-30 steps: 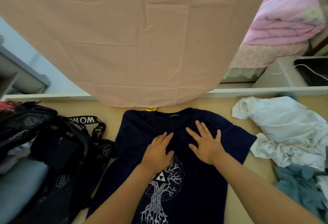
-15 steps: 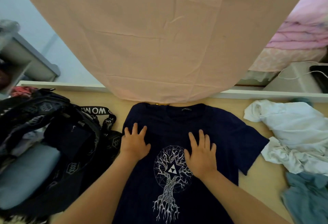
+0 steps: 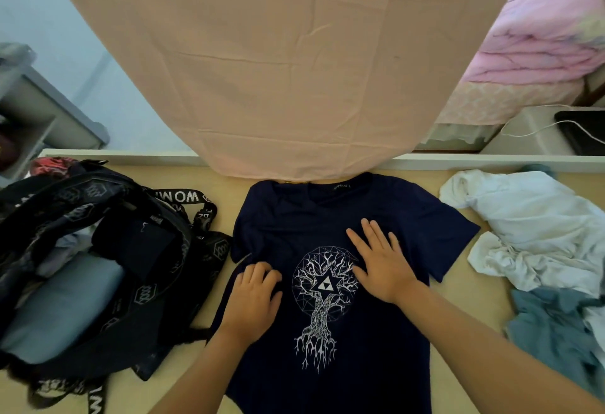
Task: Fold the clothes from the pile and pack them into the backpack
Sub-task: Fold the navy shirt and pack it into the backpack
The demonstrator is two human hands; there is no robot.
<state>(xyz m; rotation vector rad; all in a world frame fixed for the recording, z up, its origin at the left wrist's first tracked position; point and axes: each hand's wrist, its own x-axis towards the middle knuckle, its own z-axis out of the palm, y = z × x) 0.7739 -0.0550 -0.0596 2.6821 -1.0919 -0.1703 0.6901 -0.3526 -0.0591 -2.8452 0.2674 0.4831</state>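
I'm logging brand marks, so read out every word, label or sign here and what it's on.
"WOM", cut off: woven strap of the black fabric backpack.
Neck label of the navy blue T-shirt: too small to read.
White lettering on the lower strap: blurred, unreadable.
Triangle emblem, no words: the T-shirt's white tree print.

A navy T-shirt (image 3: 376, 217) with a white tree print (image 3: 322, 299), a black backpack (image 3: 82, 249) patterned with white hexagons, white (image 3: 540, 233) and grey-blue clothes (image 3: 556, 331), and peach cloth (image 3: 278, 53).

Tabletop (image 3: 465, 292): light wood. A navy T-shirt (image 3: 327, 217) lies flat at centre. Left, black backpack (image 3: 98, 249); right, white garment (image 3: 530, 227), blue-grey garment (image 3: 556, 331).
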